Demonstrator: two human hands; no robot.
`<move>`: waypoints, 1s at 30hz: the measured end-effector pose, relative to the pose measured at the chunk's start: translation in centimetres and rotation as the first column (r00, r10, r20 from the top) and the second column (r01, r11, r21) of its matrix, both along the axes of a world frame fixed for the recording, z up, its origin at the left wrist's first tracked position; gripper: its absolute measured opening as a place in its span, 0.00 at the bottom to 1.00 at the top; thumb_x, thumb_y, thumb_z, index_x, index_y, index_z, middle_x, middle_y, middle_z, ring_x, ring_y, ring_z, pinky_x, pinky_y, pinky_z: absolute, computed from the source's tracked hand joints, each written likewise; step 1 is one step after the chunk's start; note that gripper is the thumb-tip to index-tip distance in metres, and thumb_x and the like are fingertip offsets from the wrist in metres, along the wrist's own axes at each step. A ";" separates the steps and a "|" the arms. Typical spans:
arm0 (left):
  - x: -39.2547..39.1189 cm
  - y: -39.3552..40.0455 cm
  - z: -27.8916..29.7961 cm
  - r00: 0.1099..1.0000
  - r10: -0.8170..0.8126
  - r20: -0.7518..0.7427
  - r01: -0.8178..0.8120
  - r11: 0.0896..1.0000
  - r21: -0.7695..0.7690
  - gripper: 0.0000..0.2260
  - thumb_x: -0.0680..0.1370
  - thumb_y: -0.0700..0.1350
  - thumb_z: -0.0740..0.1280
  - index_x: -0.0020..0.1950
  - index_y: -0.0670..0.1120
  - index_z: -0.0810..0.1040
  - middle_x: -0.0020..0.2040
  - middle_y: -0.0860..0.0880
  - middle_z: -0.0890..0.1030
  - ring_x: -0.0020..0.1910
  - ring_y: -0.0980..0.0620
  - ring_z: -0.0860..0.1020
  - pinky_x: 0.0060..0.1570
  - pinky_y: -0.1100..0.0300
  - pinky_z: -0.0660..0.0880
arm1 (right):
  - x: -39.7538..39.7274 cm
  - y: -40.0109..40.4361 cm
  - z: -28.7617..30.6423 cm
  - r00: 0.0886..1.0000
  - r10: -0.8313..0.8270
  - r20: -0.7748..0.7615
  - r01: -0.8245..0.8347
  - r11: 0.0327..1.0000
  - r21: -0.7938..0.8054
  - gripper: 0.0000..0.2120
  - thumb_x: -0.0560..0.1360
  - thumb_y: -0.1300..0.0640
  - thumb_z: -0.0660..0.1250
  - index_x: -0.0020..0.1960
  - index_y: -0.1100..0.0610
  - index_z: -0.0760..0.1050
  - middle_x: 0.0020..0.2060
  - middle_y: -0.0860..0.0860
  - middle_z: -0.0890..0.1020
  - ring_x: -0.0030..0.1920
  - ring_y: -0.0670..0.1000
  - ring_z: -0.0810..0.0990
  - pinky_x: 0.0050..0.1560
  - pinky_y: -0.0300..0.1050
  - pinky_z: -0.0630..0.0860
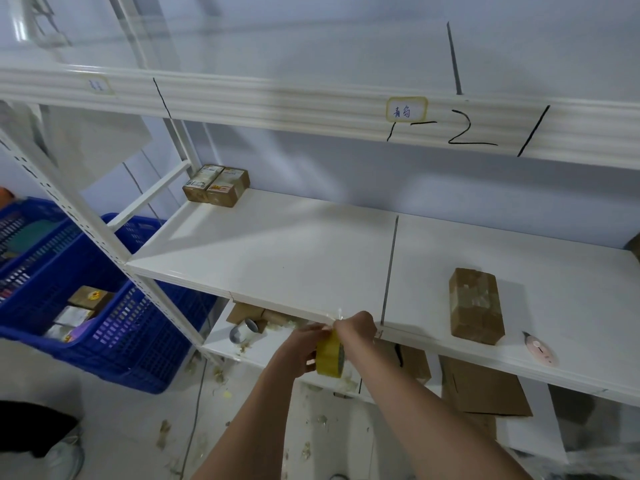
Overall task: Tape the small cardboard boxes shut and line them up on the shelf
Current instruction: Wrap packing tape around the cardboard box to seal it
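- Progress, judged: two small taped boxes sit side by side, touching, at the far left back corner of the white shelf. A start on the row; more to do.
- A brown box, glossy with clear tape, lies near the shelf's front edge, right of the seam, not yet lined up.
- More boxes wait in the blue mesh crate, left of the shelf.
- Left hand grips the yellow tape roll just below the shelf's front lip; right hand pinches its free end.
- Pink cutter lies right of the brown box.
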State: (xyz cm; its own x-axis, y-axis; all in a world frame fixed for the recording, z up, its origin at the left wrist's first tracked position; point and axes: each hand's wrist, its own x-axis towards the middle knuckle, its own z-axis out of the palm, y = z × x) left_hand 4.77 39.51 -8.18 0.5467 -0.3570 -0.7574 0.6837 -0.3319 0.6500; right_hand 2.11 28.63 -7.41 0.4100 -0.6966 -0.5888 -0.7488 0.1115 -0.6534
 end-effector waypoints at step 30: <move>0.7 -14.2 7.6 0.596 -0.530 0.604 0.411 0.847 0.337 0.11 0.75 0.51 0.74 0.54 0.47 0.86 0.52 0.46 0.83 0.51 0.46 0.80 0.50 0.54 0.79 | -7.5 -17.2 7.5 0.966 -0.061 0.251 -0.019 0.953 0.302 0.08 0.78 0.67 0.68 0.56 0.68 0.78 0.45 0.60 0.85 0.43 0.56 0.86 0.45 0.51 0.84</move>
State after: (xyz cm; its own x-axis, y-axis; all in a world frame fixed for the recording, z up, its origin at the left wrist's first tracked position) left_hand 5.45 25.29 -0.61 0.7015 -0.6277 -0.3375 -0.1775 -0.6125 0.7703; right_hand -5.38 11.40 0.04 0.5610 -0.5146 -0.6485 -0.5568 0.3452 -0.7555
